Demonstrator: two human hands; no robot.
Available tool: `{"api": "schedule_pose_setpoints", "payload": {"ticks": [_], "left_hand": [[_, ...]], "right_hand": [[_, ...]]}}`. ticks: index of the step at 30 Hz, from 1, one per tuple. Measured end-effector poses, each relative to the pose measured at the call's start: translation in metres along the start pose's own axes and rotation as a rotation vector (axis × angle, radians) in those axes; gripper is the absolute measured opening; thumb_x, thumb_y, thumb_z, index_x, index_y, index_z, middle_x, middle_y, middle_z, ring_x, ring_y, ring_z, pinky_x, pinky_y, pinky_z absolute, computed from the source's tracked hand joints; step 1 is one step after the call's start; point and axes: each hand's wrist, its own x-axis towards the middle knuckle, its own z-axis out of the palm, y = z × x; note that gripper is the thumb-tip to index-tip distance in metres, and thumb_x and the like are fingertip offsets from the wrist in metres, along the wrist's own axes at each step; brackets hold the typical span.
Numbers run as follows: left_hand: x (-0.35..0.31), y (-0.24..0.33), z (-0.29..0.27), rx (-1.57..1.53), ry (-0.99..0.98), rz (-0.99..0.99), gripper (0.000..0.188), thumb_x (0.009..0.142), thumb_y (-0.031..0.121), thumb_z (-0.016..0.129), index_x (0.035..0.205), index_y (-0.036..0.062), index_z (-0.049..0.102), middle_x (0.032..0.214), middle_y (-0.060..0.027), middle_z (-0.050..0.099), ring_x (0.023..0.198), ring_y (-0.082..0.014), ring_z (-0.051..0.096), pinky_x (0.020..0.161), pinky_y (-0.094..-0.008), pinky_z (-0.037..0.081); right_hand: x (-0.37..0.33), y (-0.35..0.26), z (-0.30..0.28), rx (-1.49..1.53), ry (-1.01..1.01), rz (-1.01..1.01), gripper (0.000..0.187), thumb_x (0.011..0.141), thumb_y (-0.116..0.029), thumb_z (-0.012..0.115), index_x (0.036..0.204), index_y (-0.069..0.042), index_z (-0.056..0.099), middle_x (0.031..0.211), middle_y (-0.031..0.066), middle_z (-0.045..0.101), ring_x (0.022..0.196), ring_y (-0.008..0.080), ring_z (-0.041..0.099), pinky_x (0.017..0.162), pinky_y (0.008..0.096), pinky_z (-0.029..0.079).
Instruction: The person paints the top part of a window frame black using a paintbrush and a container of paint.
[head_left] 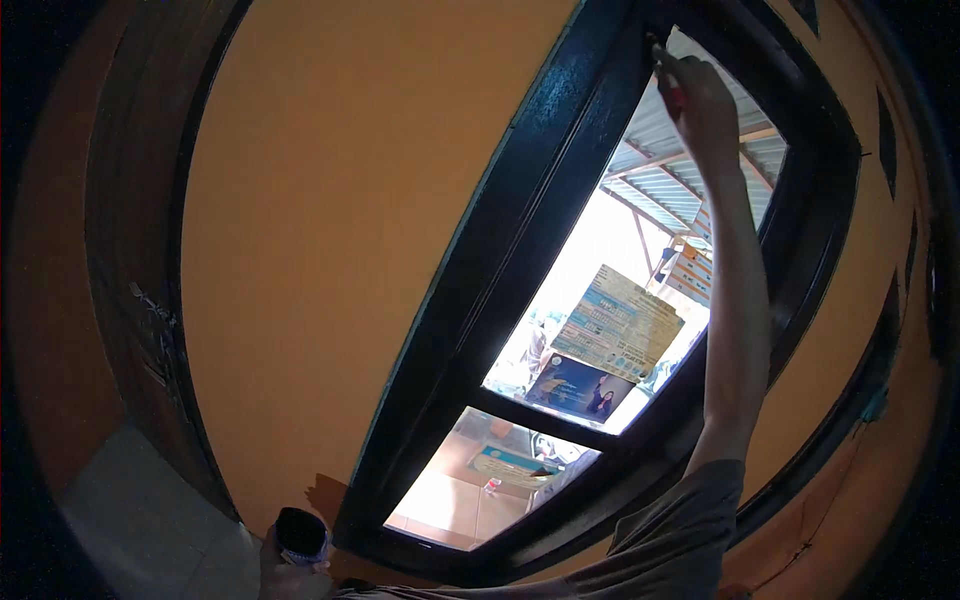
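Note:
My right arm reaches up across the window, and my right hand [700, 100] is closed round a thin paintbrush, of which a bit of red shows by the palm. Its tip meets the upper left inner corner of the black window frame [420, 400]. Part of that frame has a wet-looking gloss. Low at the left, my left hand [285, 578] grips a small open can [303, 535] with dark paint inside. The can stays close to the wall, beside the frame's bottom corner.
Two printed sheets, one pale [620, 322] and one blue [580, 388], are on the upper pane. An orange wall [330, 220] lies left of the frame, then a dark wooden door [140, 230] with a latch. Grey floor tiles [160, 510] show below.

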Motion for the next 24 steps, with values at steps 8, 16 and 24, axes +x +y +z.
{"api": "schedule_pose_setpoints", "payload": {"ticks": [8,16,24], "left_hand": [[0.001,-0.001,-0.002,-0.037,-0.016,-0.013,0.076,0.053,0.008,0.089,0.117,0.0044,0.049,0.108,-0.0088,0.061,0.097,-0.0178,0.06,0.082,-0.0331,0.052],[0.007,-0.004,-0.001,-0.11,-0.076,-0.065,0.075,0.053,0.007,0.089,0.117,0.0043,0.049,0.107,-0.0089,0.061,0.097,-0.0179,0.061,0.081,-0.0332,0.052],[0.012,0.004,-0.005,-0.403,-0.332,-0.051,0.075,0.053,0.006,0.089,0.116,0.0042,0.049,0.107,-0.009,0.061,0.096,-0.0181,0.061,0.081,-0.0333,0.052]], "right_hand": [[-0.064,-0.109,-0.045,0.175,-0.132,0.088,0.029,0.077,-0.008,0.069,0.105,-0.008,0.061,0.083,0.0074,0.058,0.076,0.0244,0.06,0.061,0.0333,0.052],[-0.011,-0.034,-0.028,0.007,0.036,0.024,0.019,0.09,-0.026,0.056,0.091,-0.007,0.056,0.087,0.0075,0.056,0.079,0.0232,0.058,0.065,0.0337,0.054],[-0.077,-0.164,-0.064,0.687,-0.373,0.542,0.024,0.09,-0.032,0.055,0.087,-0.009,0.059,0.063,0.0042,0.06,0.052,0.0181,0.059,0.056,0.0329,0.048]]}}
